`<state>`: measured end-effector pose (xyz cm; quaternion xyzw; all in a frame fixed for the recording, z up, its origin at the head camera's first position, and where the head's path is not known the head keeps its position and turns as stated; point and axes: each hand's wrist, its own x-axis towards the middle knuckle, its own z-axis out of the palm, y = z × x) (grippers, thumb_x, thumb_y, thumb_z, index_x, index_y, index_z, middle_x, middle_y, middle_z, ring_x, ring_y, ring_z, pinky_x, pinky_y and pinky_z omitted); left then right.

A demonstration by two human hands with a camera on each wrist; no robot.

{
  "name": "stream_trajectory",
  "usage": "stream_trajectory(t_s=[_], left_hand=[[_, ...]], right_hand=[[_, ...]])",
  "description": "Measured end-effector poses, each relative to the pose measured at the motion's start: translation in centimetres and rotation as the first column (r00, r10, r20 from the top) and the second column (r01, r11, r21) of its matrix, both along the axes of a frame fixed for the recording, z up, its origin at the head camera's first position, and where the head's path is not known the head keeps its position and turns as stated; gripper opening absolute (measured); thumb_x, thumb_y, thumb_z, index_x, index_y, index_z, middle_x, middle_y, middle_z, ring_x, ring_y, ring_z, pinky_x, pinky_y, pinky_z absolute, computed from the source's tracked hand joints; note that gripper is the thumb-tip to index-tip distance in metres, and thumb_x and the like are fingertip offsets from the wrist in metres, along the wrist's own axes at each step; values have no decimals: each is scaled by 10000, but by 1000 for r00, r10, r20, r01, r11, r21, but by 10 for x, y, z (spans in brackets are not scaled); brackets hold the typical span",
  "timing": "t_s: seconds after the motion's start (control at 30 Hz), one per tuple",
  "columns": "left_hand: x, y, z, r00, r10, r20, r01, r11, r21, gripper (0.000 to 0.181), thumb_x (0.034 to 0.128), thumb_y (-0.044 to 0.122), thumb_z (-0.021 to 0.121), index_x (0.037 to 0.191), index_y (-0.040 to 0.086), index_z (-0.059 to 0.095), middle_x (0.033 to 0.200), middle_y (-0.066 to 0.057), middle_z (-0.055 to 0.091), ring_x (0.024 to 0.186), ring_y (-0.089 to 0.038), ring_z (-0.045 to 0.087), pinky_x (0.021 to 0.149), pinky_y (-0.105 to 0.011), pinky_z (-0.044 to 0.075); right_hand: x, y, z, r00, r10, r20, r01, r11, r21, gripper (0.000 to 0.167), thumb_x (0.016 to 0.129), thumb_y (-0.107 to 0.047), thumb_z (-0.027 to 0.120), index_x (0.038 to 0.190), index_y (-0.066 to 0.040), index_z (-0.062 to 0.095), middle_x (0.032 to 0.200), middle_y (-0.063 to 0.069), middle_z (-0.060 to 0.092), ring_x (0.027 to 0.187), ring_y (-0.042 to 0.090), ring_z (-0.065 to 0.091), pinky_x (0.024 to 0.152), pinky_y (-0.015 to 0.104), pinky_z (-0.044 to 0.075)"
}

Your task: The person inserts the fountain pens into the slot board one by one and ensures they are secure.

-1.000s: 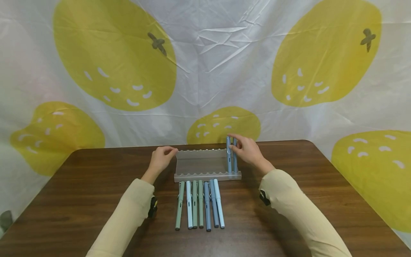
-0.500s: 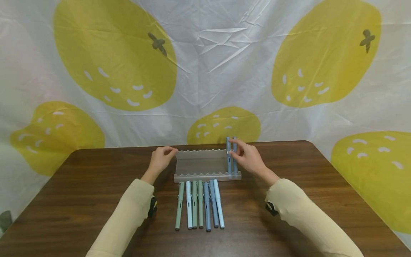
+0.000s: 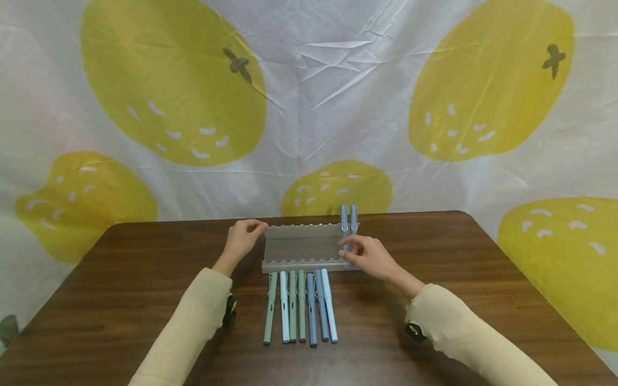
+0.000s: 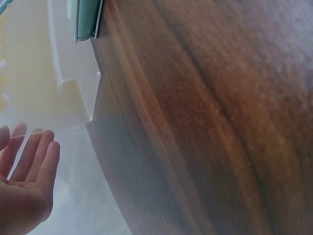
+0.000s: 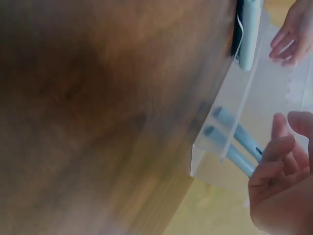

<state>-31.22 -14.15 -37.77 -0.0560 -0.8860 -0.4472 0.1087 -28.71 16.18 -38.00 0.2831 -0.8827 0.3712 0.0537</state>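
A clear pen rack (image 3: 299, 249) with scalloped edges stands on the table. My left hand (image 3: 240, 239) pinches its upper left corner between thumb and fingers; in the left wrist view the thin clear edge runs between them. Two blue pens (image 3: 344, 217) lean side by side in the rack's right end. My right hand (image 3: 372, 258) is in front of their lower parts, fingers loosely bent and holding nothing; in the right wrist view the pens' lower ends (image 5: 230, 117) show past the fingers. Whether the right hand touches the pens I cannot tell.
In front of the rack several pens lie in a row: green (image 3: 271, 311), pale blue (image 3: 330, 308) and darker blue (image 3: 311, 311). The brown wooden table (image 3: 145, 284) ends just behind the rack. A lemon-print cloth (image 3: 333, 123) hangs behind it.
My right hand has let go of the blue pen and moved down and toward me along the rack. Both blue pens stay in place. The left hand has not moved.
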Motion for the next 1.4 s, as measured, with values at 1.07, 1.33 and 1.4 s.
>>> stream_trajectory(t_s=[1.07,1.33,1.4], left_hand=[[-3,-1,-3,1000,4,-2,-4,1000,0,304,895,255,526,1026,4,638,1016,-142,611,934,-270,544,782,-418,428],[-2,0,-3,1000,2,-9,-2,1000,-1,303,893,252,529,1023,0,639,1011,-146,612,927,-274,548,781,-420,427],[-2,0,-3,1000,2,-10,-2,1000,-3,304,893,254,528,1022,2,639,1011,-145,612,927,-272,548,779,-419,428]], right_hand=[[25,-20,-21,963,88,255,-152,958,242,489,831,-358,591,1172,-18,510,548,-17,504,401,123,487,454,281,411],[26,-20,-19,942,170,289,-224,961,163,414,840,-123,578,1210,27,468,580,-25,528,413,138,499,425,280,437],[26,-21,-19,944,169,282,-222,960,168,407,837,-103,571,1213,14,471,578,-25,522,410,138,496,427,279,437]])
